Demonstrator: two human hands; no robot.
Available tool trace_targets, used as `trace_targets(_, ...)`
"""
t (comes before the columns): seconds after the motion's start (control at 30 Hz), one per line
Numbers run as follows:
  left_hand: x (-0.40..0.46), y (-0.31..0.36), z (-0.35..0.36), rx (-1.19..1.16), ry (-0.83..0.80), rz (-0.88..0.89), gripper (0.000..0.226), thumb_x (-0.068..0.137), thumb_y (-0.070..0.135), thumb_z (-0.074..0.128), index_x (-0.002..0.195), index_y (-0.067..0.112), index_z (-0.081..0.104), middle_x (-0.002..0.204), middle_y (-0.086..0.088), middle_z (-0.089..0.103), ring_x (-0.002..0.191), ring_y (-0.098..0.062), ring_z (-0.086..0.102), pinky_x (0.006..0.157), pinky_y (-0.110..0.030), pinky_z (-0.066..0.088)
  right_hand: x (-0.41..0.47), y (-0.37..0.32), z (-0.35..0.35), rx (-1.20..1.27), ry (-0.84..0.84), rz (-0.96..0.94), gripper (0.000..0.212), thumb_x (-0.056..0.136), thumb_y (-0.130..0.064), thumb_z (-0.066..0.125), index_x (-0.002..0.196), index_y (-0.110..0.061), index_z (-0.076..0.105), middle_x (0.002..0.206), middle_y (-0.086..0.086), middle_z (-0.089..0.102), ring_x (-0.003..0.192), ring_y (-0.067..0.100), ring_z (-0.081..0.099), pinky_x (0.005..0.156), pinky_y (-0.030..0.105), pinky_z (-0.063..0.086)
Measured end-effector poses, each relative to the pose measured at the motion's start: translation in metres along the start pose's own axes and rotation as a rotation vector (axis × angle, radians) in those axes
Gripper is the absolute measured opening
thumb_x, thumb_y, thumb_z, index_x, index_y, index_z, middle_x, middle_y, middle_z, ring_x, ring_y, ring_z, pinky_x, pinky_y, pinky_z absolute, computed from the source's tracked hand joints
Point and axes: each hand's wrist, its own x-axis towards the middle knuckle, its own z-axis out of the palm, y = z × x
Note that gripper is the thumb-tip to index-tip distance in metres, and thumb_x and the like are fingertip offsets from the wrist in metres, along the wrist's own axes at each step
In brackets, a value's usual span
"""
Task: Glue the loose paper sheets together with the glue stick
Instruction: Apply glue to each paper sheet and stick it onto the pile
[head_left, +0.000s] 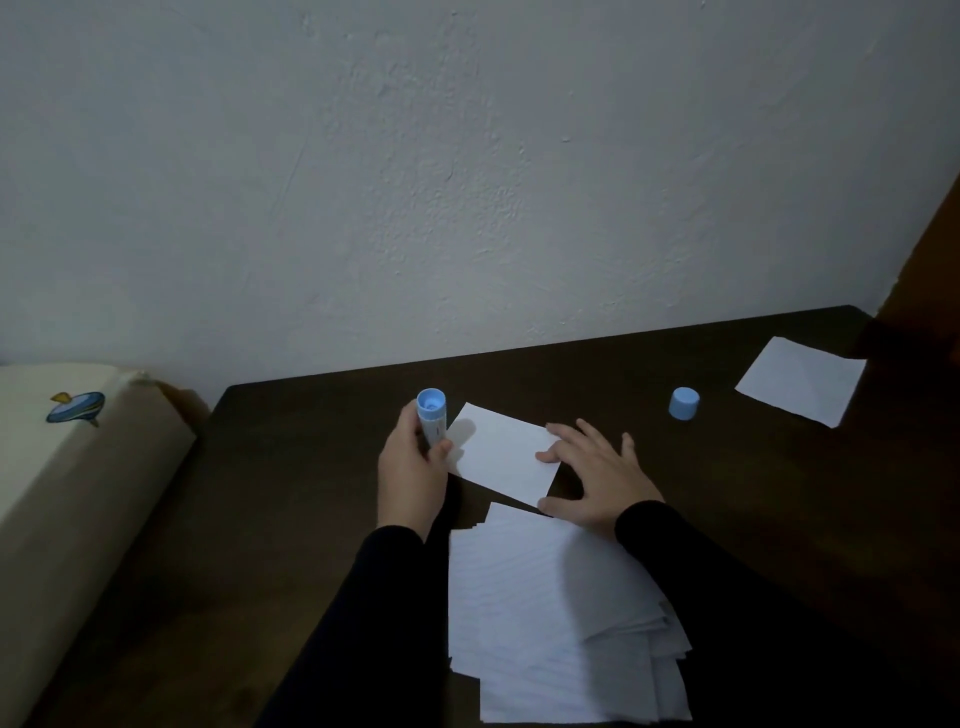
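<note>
Your left hand (413, 470) holds the glue stick (432, 419), fingers curled round the lower barrel. The stick stands nearly upright, its long axis leaning slightly toward the desk's far edge, and its open end points up and toward you, away from the paper. The cap (683, 403) is off and stands alone near the far edge, well to the right of the stick.

Your right hand (597, 475) lies spread and flat, its fingertips pressing the right-hand edge of a single sheet (501, 453). This sheet lies flat on the desk (291, 499) just right of the stick, turned at an angle to the desk's edges, one corner toward the far edge.

A loose stack (550, 613) of sheets lies toward the near edge, fanned unevenly, partly under your right forearm. A separate sheet (802, 382) sits at the far right corner; whether it is already a glued pair cannot be told.

Judged from this layout, the task is early: the stick is opened and one sheet is pinned ready, but no glue is visible on it. Most of the stack remains to be joined. The stick must be turned tip-down before it can spread.
</note>
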Motion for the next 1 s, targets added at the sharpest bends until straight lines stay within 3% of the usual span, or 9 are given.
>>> trace_targets(0.2,0.0,-0.001,-0.006,-0.119,0.137,-0.047,0.053,0.092,0.01,0.06,0.139,0.025,0.04,0.136,-0.001,0.053,0.128,-0.02,0.049,0.106,-0.044,0.042,-0.002,0.0,-0.001,0.024,0.012,-0.002,0.053,0.086,-0.064,0.05,0.134,-0.041,0.046,0.155,-0.012,0.021,0.147,0.015,0.003,0.111,0.062,-0.007)
trace_targets(0.27,-0.002,0.003,-0.005,-0.159,0.146,-0.036,0.054,0.092,0.011,0.06,0.14,0.024,0.039,0.135,0.0,0.053,0.126,-0.019,0.05,0.103,-0.038,0.043,-0.004,-0.001,-0.003,0.035,0.036,0.002,0.048,0.091,-0.063,0.042,0.134,-0.042,0.048,0.146,-0.008,0.03,0.142,0.015,0.014,0.113,0.06,-0.004)
trace_targets(0.37,-0.007,0.01,0.001,-0.188,0.074,-0.001,0.055,0.092,0.011,0.061,0.14,0.024,0.039,0.133,0.002,0.053,0.123,-0.015,0.049,0.097,-0.032,0.042,-0.008,-0.003,-0.002,0.064,0.127,-0.021,0.045,0.096,-0.057,0.033,0.133,-0.04,0.052,0.123,-0.009,0.038,0.121,0.009,0.03,0.113,0.043,0.017)
trace_targets(0.43,-0.011,0.012,0.006,-0.182,-0.001,0.028,0.052,0.092,0.012,0.061,0.138,0.025,0.04,0.13,0.005,0.054,0.121,-0.013,0.05,0.096,-0.031,0.042,-0.007,-0.002,0.001,0.044,0.193,-0.033,0.041,0.1,-0.047,0.031,0.136,-0.037,0.047,0.125,-0.009,0.041,0.12,0.008,0.03,0.11,0.036,0.022)
trace_targets(0.53,-0.015,0.014,0.014,-0.181,-0.08,0.068,0.045,0.092,0.014,0.063,0.131,0.026,0.044,0.119,0.012,0.055,0.113,-0.006,0.052,0.094,-0.026,0.044,-0.001,0.001,0.004,-0.017,0.155,0.027,0.044,0.1,-0.033,0.037,0.144,-0.035,0.036,0.149,-0.01,0.03,0.141,0.011,0.016,0.116,0.047,0.006)
trace_targets(0.6,-0.018,0.017,0.019,-0.197,-0.113,0.076,0.04,0.092,0.015,0.063,0.124,0.031,0.045,0.108,0.02,0.054,0.102,0.001,0.053,0.084,-0.018,0.043,0.002,0.001,0.005,-0.003,0.105,0.05,0.045,0.099,-0.035,0.039,0.144,-0.036,0.036,0.154,-0.013,0.024,0.145,0.011,0.007,0.116,0.052,-0.002)
trace_targets(0.73,-0.027,0.02,0.026,-0.172,-0.201,0.109,0.036,0.092,0.017,0.063,0.117,0.036,0.045,0.103,0.019,0.057,0.091,0.004,0.056,0.063,-0.008,0.045,0.0,0.003,0.004,0.034,0.114,0.015,0.041,0.095,-0.041,0.047,0.136,-0.037,0.047,0.144,-0.013,0.034,0.14,0.009,0.018,0.117,0.053,0.001)
trace_targets(0.87,-0.034,0.021,0.033,-0.113,-0.266,0.164,0.032,0.092,0.012,0.061,0.115,0.031,0.048,0.098,0.012,0.059,0.078,0.013,0.055,0.06,-0.005,0.042,-0.002,0.002,0.002,0.037,0.11,-0.011,0.043,0.09,-0.041,0.054,0.132,-0.036,0.049,0.14,-0.011,0.035,0.137,0.009,0.023,0.117,0.054,0.005)
trace_targets(1.0,-0.033,0.016,0.037,-0.016,-0.3,0.208,0.027,0.091,0.014,0.061,0.108,0.032,0.05,0.094,0.01,0.063,0.074,0.004,0.056,0.061,-0.013,0.044,-0.003,0.002,0.002,0.016,0.104,-0.033,0.045,0.087,-0.048,0.053,0.129,-0.032,0.05,0.141,-0.009,0.033,0.138,0.011,0.022,0.115,0.055,0.007)
